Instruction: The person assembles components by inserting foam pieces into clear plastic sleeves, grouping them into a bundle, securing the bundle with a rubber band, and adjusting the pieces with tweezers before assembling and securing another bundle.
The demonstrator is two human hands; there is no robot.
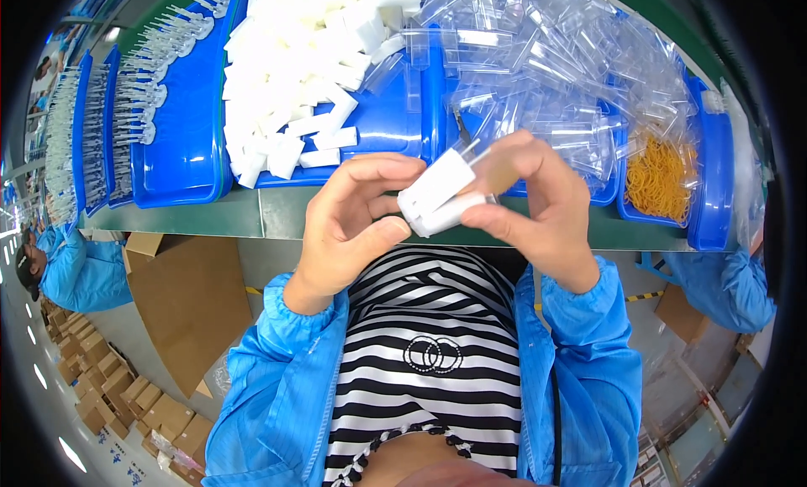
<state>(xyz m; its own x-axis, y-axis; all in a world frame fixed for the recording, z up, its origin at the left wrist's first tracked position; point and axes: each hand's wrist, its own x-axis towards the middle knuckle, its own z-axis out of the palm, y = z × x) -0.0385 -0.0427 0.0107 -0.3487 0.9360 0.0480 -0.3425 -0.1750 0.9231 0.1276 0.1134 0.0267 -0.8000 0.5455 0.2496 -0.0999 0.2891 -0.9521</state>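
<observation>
Left hand (349,226) and right hand (538,205) both pinch closed on white foam pieces (437,197); blue bin (181,163) at ten o'clock.

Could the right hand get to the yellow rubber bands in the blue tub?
Probably yes. The rubber bands lie uncovered in an open blue tub just right of the right hand, with nothing between them. But that hand's fingers are busy holding a white piece together with the left hand.
</observation>
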